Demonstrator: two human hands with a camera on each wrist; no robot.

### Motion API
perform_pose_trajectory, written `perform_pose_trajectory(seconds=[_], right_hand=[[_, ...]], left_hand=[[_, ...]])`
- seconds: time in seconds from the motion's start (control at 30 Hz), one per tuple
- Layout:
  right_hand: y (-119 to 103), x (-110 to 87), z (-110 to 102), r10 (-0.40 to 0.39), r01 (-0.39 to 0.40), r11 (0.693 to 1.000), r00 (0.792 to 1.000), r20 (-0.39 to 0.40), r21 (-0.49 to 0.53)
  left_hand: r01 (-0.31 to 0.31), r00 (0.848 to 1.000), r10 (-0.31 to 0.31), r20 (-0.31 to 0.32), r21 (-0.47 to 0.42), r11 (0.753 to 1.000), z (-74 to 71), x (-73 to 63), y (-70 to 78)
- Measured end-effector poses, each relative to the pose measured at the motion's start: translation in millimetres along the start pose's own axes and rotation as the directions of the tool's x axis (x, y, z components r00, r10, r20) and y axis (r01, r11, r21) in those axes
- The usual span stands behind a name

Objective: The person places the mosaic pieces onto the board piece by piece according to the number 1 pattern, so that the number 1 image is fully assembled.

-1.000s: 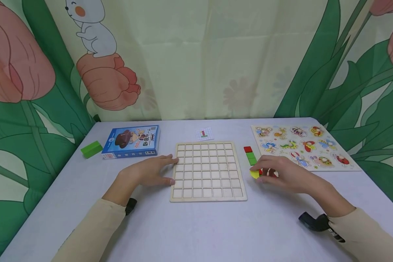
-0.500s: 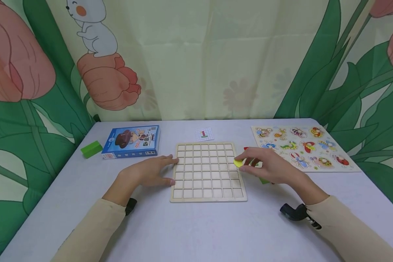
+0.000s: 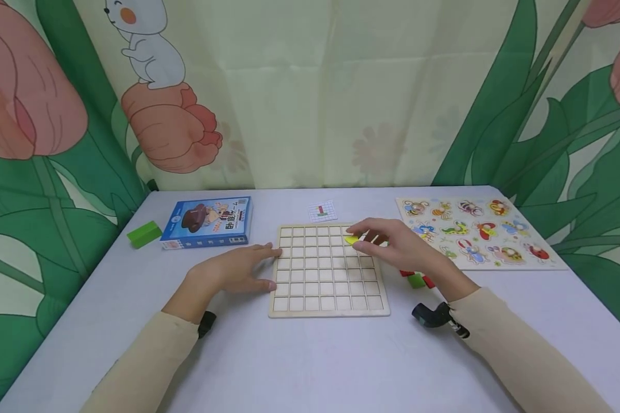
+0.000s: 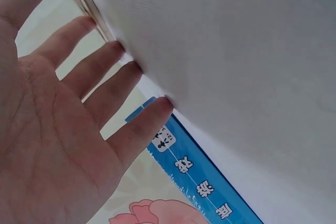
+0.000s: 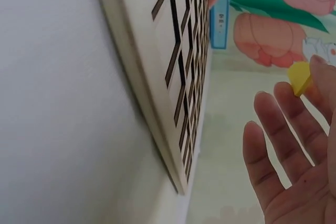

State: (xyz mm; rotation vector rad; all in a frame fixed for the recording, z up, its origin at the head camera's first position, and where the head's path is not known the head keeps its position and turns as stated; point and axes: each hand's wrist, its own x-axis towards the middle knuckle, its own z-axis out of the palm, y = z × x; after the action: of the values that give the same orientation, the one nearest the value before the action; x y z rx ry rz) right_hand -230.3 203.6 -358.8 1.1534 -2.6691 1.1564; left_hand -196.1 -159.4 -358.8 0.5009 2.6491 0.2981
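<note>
The left hand (image 3: 236,271), fingers spread, touches the left edge of the grid board (image 3: 320,275); the right hand (image 3: 395,245) pinches a yellow piece (image 3: 351,240) over the board's far right part; a small card (image 3: 322,211) lies just beyond the board.

I have both forearms (image 3: 147,355) angled inward. My left hand (image 3: 235,268) has its fingers (image 4: 113,90) spread and nearly straight, thumb held apart; my right hand (image 3: 400,245) reaches farther forward, its thumb (image 5: 322,73) pinching, the outer fingers apart and slightly bent.
</note>
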Motion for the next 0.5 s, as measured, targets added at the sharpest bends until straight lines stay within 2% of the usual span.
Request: perform_pose_trajectory(seconds=[0.23,0.5], right_hand=[[1.0,30.3,12.9,0.018,-0.017,0.998,1.0,-0.007,0.059],[-2.1,59.1,31.6,-0.006,0.006,1.0,1.0,-0.011,0.014]], left_hand=[[0.003,1.0,-0.003,-0.001,0.002,1.0,-1.5,1.0,-0.9],[0.011,1.0,-0.011,0.006,-0.001,1.0,-0.1,0.8,-1.2]])
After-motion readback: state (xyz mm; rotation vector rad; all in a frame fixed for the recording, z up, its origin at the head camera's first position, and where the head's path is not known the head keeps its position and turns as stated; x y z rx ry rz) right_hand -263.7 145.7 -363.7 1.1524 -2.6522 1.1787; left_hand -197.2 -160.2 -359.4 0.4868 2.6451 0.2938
